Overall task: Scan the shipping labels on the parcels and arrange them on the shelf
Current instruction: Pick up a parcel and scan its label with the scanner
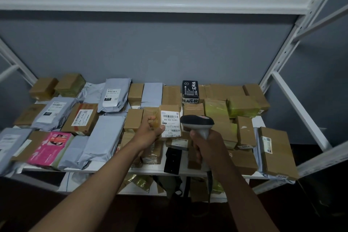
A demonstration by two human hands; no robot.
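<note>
Brown boxes and grey mailers crowd the shelf (188,172); left grip (150,130) pinches a labelled parcel (170,122), right grip (205,145) clasps the scanner (197,123).

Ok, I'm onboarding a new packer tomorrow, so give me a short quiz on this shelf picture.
1. True or false: the left hand holds a small brown cardboard box with a white shipping label.
2. What does the right hand grip? A) tape roll B) grey and black handheld barcode scanner C) phone
3. What colour is the bright printed parcel near the front left of the white metal shelf?

Key: 1 true; 2 B; 3 pink.
</note>
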